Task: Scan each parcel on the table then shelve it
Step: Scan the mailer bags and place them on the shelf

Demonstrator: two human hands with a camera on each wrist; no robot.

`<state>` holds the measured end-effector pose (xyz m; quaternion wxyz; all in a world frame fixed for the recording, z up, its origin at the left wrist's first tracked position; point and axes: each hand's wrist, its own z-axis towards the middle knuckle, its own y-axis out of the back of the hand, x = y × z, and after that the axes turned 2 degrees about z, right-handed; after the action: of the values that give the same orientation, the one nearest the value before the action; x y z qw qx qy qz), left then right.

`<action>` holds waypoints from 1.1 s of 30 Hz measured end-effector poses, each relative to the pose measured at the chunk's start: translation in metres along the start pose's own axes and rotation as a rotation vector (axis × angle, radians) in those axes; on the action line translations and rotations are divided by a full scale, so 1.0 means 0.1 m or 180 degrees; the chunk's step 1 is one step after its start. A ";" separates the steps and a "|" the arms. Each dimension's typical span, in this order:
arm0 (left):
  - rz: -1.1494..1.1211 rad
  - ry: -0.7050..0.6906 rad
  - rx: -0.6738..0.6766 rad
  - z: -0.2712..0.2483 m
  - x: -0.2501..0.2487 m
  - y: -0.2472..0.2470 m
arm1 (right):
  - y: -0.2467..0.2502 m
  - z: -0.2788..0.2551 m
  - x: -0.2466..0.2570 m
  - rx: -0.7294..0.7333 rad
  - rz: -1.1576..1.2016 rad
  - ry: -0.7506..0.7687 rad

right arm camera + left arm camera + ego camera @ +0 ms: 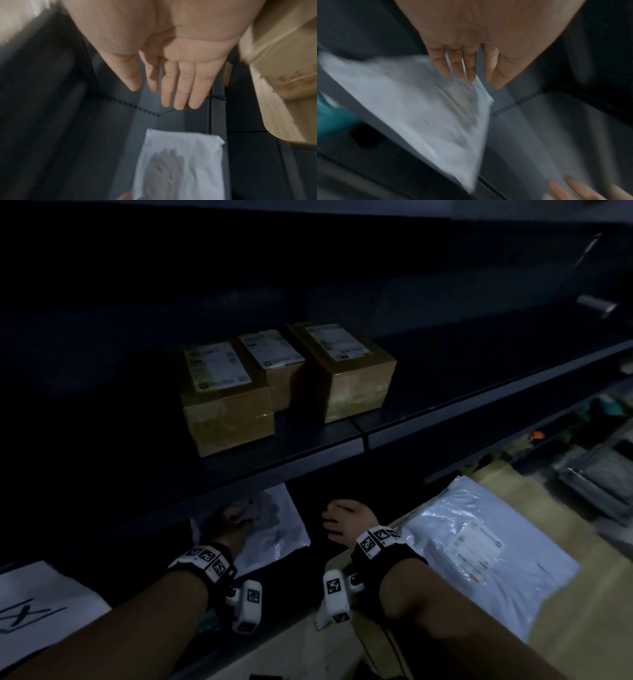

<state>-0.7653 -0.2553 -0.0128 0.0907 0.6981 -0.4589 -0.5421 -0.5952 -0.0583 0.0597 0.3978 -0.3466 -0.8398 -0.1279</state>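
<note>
A small white poly-bag parcel (274, 529) (412, 102) (180, 162) lies flat on the dark lower shelf. My left hand (233, 522) (462, 65) reaches in over its far edge, fingers straight and touching the bag, not curled round it. Just to the right, my right hand (346, 522) (171, 83) hovers over bare shelf with straight fingers and holds nothing. A bigger white poly-bag parcel (472, 546) with a printed label lies on the beige table (599, 611) at the right. Both wrist views are motion-blurred.
Three labelled cardboard boxes (226, 395) (274, 364) (346, 368) stand on the upper shelf (308, 453), which overhangs both hands. A white sheet marked with an X (37, 604) lies at lower left. Cluttered bins (589, 467) sit at the far right.
</note>
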 end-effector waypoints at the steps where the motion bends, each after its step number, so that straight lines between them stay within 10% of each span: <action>1: 0.0134 0.0038 0.0127 -0.05 -0.14 -0.08 | 0.07 -0.06 0.00 -0.0122 0.0098 0.0057; 19: -0.0082 -0.1185 0.1265 -0.94 -2.39 -1.84 | 2.90 -1.04 -0.80 -0.2683 0.0885 0.0446; 33: 0.0481 -0.0959 0.2037 -0.93 -2.70 -2.45 | 3.09 -1.16 -1.15 -0.2598 0.1244 0.0164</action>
<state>-0.5522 0.0479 0.0533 -0.1612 0.5675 -0.6639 -0.4596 -0.2653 0.0545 0.0297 0.2660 -0.6238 -0.6293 -0.3796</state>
